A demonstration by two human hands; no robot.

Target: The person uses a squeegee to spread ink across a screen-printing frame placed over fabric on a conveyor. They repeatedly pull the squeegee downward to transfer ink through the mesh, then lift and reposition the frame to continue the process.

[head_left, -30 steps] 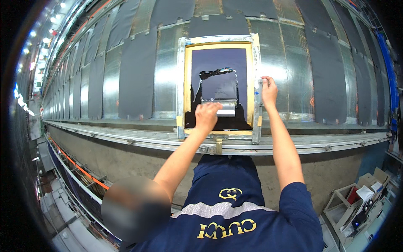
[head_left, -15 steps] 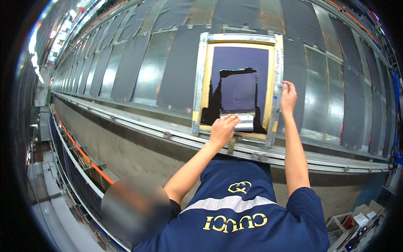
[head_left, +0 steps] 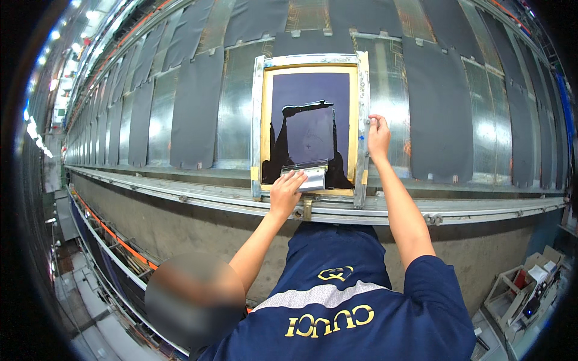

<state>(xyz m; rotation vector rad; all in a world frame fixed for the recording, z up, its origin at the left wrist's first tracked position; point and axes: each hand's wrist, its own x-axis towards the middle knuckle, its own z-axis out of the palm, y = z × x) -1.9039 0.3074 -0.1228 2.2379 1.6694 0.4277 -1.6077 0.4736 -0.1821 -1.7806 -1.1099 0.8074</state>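
A screen-printing frame (head_left: pixel 363 90) with yellow border and purple mesh (head_left: pixel 310 85) lies on the long metal bench, black ink (head_left: pixel 279 153) pooled around a lighter rectangle. My left hand (head_left: pixel 285 191) grips a metal squeegee (head_left: pixel 310 180) at the near end of the screen, fingers over its left part. My right hand (head_left: pixel 378 137) has curled fingers on the frame's right side rail, partway up.
Grey mats (head_left: pixel 435 108) and bare metal panels (head_left: pixel 244 96) alternate along the bench. A metal rail (head_left: pixel 500 207) runs along its near edge. An orange railing (head_left: pixel 120 237) is at lower left, a cluttered cart (head_left: pixel 512 283) at lower right.
My left hand has drawn the squeegee toward the screen's near edge since a second ago. My right hand stays on the frame. The view swung and came back.
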